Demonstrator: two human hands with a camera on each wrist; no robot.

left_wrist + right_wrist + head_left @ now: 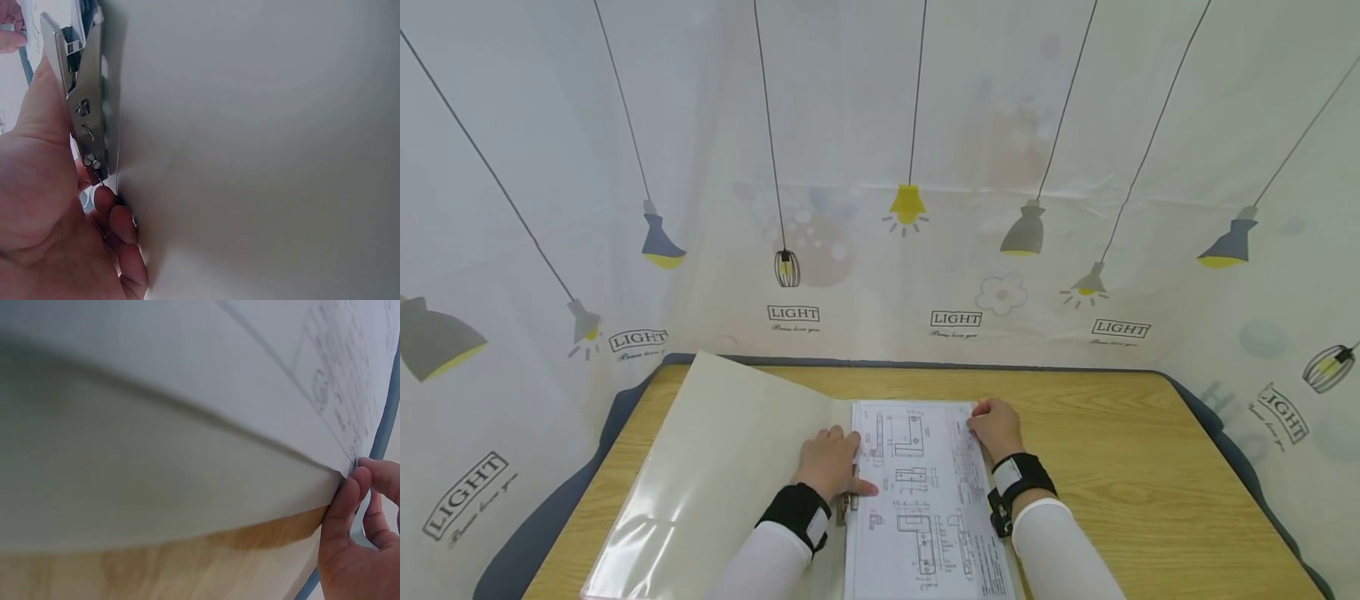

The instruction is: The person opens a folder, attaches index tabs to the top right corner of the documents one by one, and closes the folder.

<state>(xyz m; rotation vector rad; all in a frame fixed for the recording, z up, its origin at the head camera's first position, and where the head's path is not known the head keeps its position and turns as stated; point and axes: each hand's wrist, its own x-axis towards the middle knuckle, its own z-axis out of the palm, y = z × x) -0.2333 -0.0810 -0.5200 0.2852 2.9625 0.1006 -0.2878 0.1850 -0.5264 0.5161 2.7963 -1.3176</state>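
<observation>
An open clip folder (722,475) lies on the table with its cover spread to the left. Printed sheets with technical drawings (936,479) sit on its right side. My left hand (829,462) rests over the fold and the sheets' left edge, its thumb stretched onto the paper. Beside that hand is the metal lever clip (87,106), with loosely bent fingertips near its end in the left wrist view. At the top right corner of the sheets, my right hand (998,429) pinches the paper edge between thumb and index finger. Part of the clip is hidden under the left hand.
The wooden table (1150,467) extends to the right of the folder, with a dark blue rim (925,364). A pale curtain (865,125) printed with lamps hangs around it on the far side and both flanks.
</observation>
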